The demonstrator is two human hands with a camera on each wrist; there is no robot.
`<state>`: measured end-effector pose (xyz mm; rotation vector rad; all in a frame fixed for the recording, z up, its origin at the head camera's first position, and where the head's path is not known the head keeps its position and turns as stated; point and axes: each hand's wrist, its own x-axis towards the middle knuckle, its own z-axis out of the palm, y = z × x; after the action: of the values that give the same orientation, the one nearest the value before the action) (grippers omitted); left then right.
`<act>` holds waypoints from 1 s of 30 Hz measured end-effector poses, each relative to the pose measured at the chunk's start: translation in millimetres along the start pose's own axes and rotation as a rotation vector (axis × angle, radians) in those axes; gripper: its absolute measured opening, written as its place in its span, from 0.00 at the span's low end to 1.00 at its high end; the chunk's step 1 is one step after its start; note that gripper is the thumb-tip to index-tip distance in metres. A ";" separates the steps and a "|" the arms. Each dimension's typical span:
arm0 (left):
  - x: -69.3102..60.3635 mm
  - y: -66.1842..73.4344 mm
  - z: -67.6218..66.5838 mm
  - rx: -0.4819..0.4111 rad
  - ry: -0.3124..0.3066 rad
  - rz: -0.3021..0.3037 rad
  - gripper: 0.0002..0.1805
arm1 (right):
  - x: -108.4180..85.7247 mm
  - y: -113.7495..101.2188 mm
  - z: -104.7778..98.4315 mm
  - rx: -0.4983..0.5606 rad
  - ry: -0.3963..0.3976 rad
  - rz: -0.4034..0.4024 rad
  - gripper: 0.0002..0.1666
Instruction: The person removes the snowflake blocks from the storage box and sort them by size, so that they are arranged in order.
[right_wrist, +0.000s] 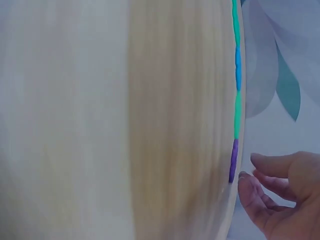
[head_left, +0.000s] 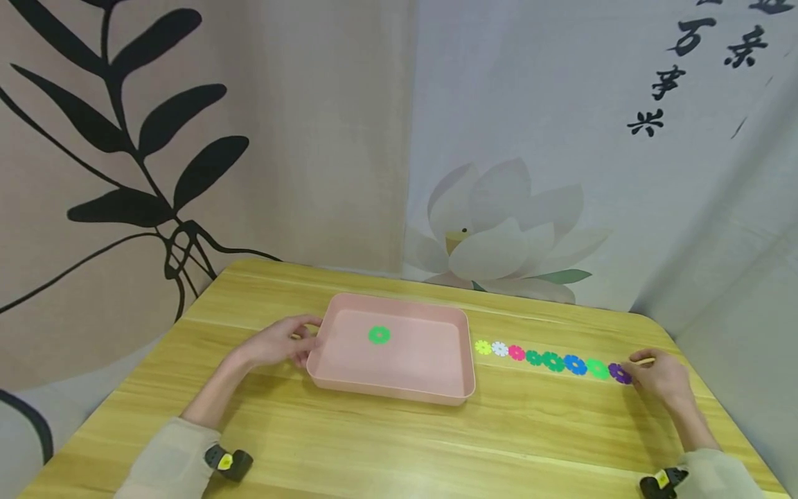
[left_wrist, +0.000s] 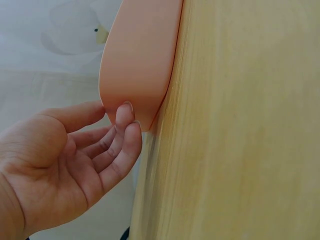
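A shallow pink tray (head_left: 393,395) lies on the table with one green flower-shaped piece (head_left: 379,335) inside. At its left end is my left hand (head_left: 288,341), thumb at the rim and curled fingers against the outer wall (left_wrist: 140,60); the left wrist view shows this hand (left_wrist: 75,160) close up. From the tray's right side a row of flat flower-shaped pieces runs rightward. The last is a purple flower-shaped piece (head_left: 620,373), with my right hand (head_left: 662,375) at its right edge. In the right wrist view, thumb and forefinger of that hand (right_wrist: 280,187) stand apart beside the purple piece (right_wrist: 233,160).
The row holds yellow (head_left: 483,347), white (head_left: 500,348), pink (head_left: 516,353), green (head_left: 553,361), blue (head_left: 575,364) and light green pieces (head_left: 597,369). A wooden table (head_left: 374,443) bears everything. Behind its far edge hangs a printed curtain (head_left: 337,138).
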<state>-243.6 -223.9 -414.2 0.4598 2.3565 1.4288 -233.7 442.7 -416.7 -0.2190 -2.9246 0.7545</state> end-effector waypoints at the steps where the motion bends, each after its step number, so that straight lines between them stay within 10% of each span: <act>1: 0.4 0.1 -0.3 -0.001 0.000 0.000 0.28 | -0.1 -2.6 1.3 -0.010 0.015 -0.015 0.20; 30: 0.0 1.6 -0.7 -0.005 -0.015 0.022 0.28 | -15.6 -199.0 74.4 0.196 -0.085 -0.474 0.11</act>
<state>-243.8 -223.8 -412.5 0.4953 2.3425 1.4357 -251.3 232.7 -385.4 0.5146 -2.7736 0.9687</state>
